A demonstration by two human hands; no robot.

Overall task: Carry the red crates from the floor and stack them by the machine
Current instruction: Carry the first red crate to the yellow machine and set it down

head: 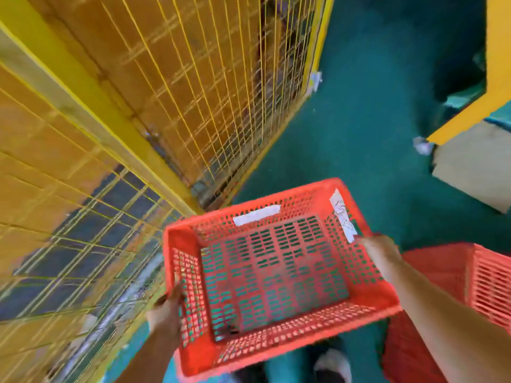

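Note:
I carry an empty red slotted crate above the green floor, its open top toward me. White labels stick to its far and right inner walls. My left hand grips the crate's left rim, fingers curled over the edge. On the right rim, my right hand holds the crate near the label. Another red crate stands at the lower right, partly hidden behind my right forearm.
A yellow wire-mesh guard fence fills the left and centre, with a yellow corner post just beyond the crate. Green floor runs ahead. A yellow-edged structure and a pale box sit at the right. My shoe shows below.

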